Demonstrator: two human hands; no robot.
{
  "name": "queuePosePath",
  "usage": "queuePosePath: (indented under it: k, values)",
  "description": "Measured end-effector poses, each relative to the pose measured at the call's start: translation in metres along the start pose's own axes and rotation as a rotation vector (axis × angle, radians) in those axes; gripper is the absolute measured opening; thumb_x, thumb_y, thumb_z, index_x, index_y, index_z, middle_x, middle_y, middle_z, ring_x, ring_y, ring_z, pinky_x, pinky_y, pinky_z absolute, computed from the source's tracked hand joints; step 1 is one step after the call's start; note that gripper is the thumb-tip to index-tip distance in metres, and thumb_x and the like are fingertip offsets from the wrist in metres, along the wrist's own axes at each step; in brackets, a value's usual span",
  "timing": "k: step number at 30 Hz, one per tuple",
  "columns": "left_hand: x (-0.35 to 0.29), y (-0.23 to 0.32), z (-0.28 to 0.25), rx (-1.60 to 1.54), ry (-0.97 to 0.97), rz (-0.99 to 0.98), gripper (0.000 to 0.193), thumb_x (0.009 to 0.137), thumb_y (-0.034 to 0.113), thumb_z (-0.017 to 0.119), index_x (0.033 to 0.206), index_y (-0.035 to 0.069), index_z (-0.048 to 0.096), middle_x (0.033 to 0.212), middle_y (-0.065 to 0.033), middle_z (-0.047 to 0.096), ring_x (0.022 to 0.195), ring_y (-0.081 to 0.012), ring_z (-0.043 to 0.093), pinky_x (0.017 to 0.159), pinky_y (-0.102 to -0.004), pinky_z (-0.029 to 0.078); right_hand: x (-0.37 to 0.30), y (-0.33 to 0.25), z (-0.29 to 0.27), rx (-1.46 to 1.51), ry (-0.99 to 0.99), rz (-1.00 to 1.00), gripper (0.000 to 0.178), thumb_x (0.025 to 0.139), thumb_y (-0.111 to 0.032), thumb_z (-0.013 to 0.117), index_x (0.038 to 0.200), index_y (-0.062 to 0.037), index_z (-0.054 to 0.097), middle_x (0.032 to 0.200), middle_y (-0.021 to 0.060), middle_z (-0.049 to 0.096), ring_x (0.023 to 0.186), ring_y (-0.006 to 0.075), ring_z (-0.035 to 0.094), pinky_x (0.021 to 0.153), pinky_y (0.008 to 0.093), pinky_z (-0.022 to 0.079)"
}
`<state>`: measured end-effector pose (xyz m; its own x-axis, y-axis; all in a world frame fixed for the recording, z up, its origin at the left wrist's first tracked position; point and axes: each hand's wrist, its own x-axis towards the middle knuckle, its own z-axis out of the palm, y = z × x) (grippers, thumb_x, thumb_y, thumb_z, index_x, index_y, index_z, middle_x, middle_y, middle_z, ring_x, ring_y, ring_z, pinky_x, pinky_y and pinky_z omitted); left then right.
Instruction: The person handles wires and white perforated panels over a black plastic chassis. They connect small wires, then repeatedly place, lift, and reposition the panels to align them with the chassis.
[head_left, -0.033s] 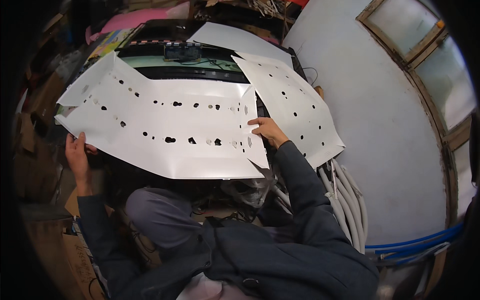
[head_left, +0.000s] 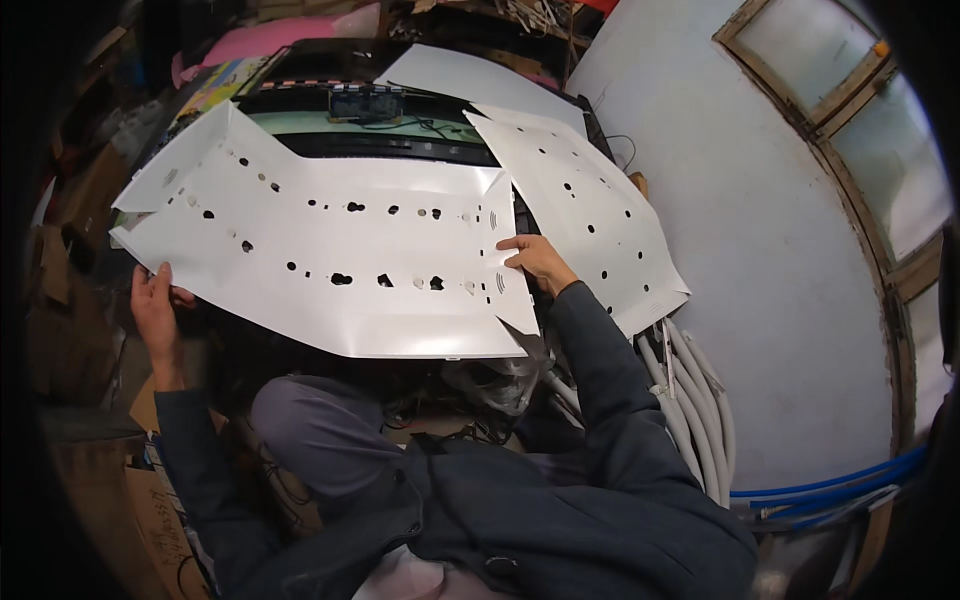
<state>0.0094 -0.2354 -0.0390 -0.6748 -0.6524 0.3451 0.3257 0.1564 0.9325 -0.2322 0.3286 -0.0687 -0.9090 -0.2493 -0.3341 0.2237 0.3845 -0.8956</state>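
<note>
A large white reflector sheet (head_left: 390, 240) with two rows of punched holes and folded-up edges spans the space in front of me. My left hand (head_left: 157, 310) pinches its near left edge, the thumb and fingers at the rim. At the right end, my right hand (head_left: 538, 263) grips the side edge, with fingers on top near some slots. Part of that hand is hidden under the sheet. A second white sheet (head_left: 610, 220) with round holes lies to the right, partly behind the first one.
Behind the sheets is a dark flat panel (head_left: 400, 148) with a small circuit board (head_left: 365, 103) and thin cables on it. A plain white sheet (head_left: 480, 80) lies farther back. Grey hoses (head_left: 690, 400) and blue pipes (head_left: 850, 490) sit at right by the wall. Cardboard boxes (head_left: 150, 520) stand left.
</note>
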Motion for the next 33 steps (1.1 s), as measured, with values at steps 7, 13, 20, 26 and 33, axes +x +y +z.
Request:
queuePosePath:
  k: [7, 13, 20, 26, 33]
  values:
    - [-0.001, 0.011, 0.004, 0.012, 0.001, 0.046, 0.017, 0.103, 0.016, 0.058, 0.114, 0.003, 0.057, 0.077, -0.0019, 0.064, 0.054, -0.006, 0.056, 0.05, -0.021, 0.046, -0.002, 0.004, -0.003, -0.003, -0.03, 0.058, 0.046, 0.075, 0.012, 0.062, 0.12, 0.0055, 0.069, 0.088, 0.0111, 0.067, 0.073, 0.0177, 0.065, 0.069, 0.0287, 0.055]
    - [-0.007, 0.018, 0.0, -0.013, 0.049, 0.064, 0.018, 0.103, 0.017, 0.058, 0.116, 0.003, 0.057, 0.077, -0.0001, 0.064, 0.055, -0.0048, 0.055, 0.051, -0.0203, 0.045, -0.003, 0.004, -0.007, 0.028, -0.08, 0.059, 0.045, 0.075, 0.012, 0.063, 0.12, 0.0059, 0.07, 0.096, 0.0157, 0.07, 0.077, 0.021, 0.068, 0.07, 0.0303, 0.056]
    - [-0.011, 0.015, -0.003, 0.023, 0.033, 0.073, 0.022, 0.103, 0.018, 0.06, 0.119, 0.003, 0.057, 0.077, -0.0004, 0.064, 0.058, -0.0047, 0.056, 0.055, -0.0195, 0.044, 0.008, 0.014, -0.01, -0.081, 0.144, -0.138, 0.042, 0.076, 0.011, 0.062, 0.116, 0.0042, 0.072, 0.096, 0.0107, 0.072, 0.077, 0.0158, 0.067, 0.069, 0.0251, 0.054]
    - [-0.016, -0.003, -0.002, 0.007, 0.031, 0.1, 0.022, 0.104, 0.02, 0.059, 0.118, 0.004, 0.055, 0.073, -0.0018, 0.065, 0.057, -0.0057, 0.056, 0.056, -0.0192, 0.044, 0.014, 0.02, -0.022, -0.149, 0.329, -0.294, 0.046, 0.074, 0.009, 0.061, 0.117, 0.0009, 0.073, 0.087, 0.0056, 0.069, 0.07, 0.0127, 0.061, 0.065, 0.0241, 0.048]
    - [-0.038, -0.064, 0.01, -0.085, 0.008, -0.033, 0.028, 0.104, 0.015, 0.058, 0.127, 0.001, 0.052, 0.083, -0.0072, 0.068, 0.061, -0.0109, 0.064, 0.055, -0.0228, 0.052, 0.02, 0.018, -0.042, -0.18, 0.434, -0.302, 0.046, 0.074, 0.007, 0.062, 0.119, 0.0023, 0.071, 0.091, 0.0087, 0.07, 0.075, 0.0141, 0.063, 0.068, 0.0267, 0.05]
